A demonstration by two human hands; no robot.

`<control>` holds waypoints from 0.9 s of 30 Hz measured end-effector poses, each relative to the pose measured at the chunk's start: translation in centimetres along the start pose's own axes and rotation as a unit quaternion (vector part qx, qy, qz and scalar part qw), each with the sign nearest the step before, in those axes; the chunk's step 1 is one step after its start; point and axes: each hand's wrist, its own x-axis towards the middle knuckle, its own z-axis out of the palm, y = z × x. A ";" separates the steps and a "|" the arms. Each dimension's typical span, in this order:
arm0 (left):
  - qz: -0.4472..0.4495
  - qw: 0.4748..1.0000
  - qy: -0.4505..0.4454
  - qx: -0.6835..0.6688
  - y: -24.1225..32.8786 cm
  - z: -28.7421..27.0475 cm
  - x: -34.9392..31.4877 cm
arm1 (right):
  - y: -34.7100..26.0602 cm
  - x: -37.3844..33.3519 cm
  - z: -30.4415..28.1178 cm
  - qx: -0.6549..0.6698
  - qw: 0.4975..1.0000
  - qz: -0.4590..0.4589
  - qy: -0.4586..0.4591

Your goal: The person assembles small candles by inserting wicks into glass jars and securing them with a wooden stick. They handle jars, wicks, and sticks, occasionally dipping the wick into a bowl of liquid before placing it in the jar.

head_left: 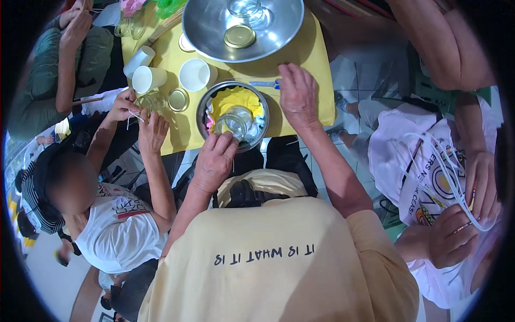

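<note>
My left hand [215,161] has its fingers closed on the near rim of a clear glass jar [234,121]. The jar leans inside a small steel bowl [202,116] lined with yellow, pink and blue crumpled material [232,96]. On the yellow-covered table, right of that bowl, my right hand [299,97] rests with fingers loosely bent and apart. A slim blue-handled tool [265,83] lies between bowl and hand, its end beside my thumb; its kind is unclear. Behind stands a large steel basin [209,37] holding a gold lid [240,36] and another glass jar [244,7].
White paper cups [194,75], a gold-lidded jar [178,100] and a brush-like wooden handle [165,26] occupy the table's left side. A person at left [120,214] works a thin white strip over the table edge. Someone at right [456,231] holds white cords.
</note>
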 end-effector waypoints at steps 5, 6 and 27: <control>0.006 1.000 -0.002 0.009 0.4 -0.3 0.5 | 1.0 -3.8 -2.5 -0.003 0.999 0.050 0.005; 0.003 1.000 -0.001 0.003 0.5 -0.2 0.7 | 1.3 -4.1 -2.7 0.004 0.999 0.049 0.005; 0.060 0.997 0.057 -0.001 0.4 0.1 3.0 | 0.3 -5.2 -7.4 0.171 0.979 0.104 -0.025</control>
